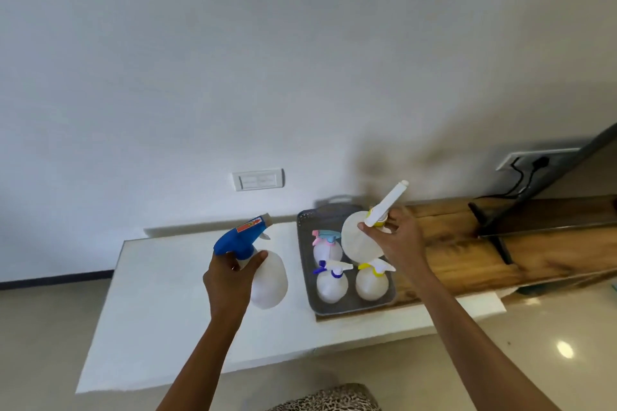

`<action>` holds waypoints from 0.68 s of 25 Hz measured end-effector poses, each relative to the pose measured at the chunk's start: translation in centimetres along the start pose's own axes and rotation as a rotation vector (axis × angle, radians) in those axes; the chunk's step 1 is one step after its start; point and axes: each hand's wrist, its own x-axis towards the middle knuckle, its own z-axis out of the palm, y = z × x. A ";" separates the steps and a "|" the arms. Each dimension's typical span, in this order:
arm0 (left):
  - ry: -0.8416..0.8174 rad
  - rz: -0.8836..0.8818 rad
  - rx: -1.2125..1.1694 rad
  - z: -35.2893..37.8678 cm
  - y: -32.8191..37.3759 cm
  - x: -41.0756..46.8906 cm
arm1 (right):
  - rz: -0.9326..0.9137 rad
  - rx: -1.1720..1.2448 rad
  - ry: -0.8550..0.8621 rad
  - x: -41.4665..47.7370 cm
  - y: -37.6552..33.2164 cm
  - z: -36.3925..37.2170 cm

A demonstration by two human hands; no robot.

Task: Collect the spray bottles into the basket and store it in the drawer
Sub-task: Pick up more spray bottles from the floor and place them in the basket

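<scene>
White counter (pixel 160 277) vs white wall (pixel 233 60); wood top (pixel 467 243) rt, maybe shelf.

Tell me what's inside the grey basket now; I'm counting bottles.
Three spray bottles stand in the grey basket: pink-topped, purple-topped, yellow-topped. The right hand holds a fourth bottle over the back, hiding that corner.

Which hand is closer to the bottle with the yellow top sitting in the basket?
Right. The right hand hovers just above and behind the yellow-topped bottle, holding another bottle over the basket. The left hand is off to its left, beyond the basket, gripping the blue-topped bottle.
</scene>
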 end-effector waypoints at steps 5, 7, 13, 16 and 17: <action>-0.047 0.047 0.051 3.5 2.1 3.1 | 0.025 -0.114 0.007 6.0 1.2 -1.6; -0.041 0.076 0.082 4.4 2.7 4.0 | 0.019 -0.116 -0.006 8.4 2.0 -1.9; 0.057 0.002 0.156 9.0 3.8 6.9 | -0.044 -0.157 -0.219 17.0 6.5 -1.9; 0.085 -0.037 0.187 11.2 4.3 7.6 | -0.018 -0.221 -0.330 20.6 10.0 -1.1; 0.095 -0.050 0.193 12.0 4.3 7.6 | 0.009 -0.262 -0.376 21.8 11.3 -0.7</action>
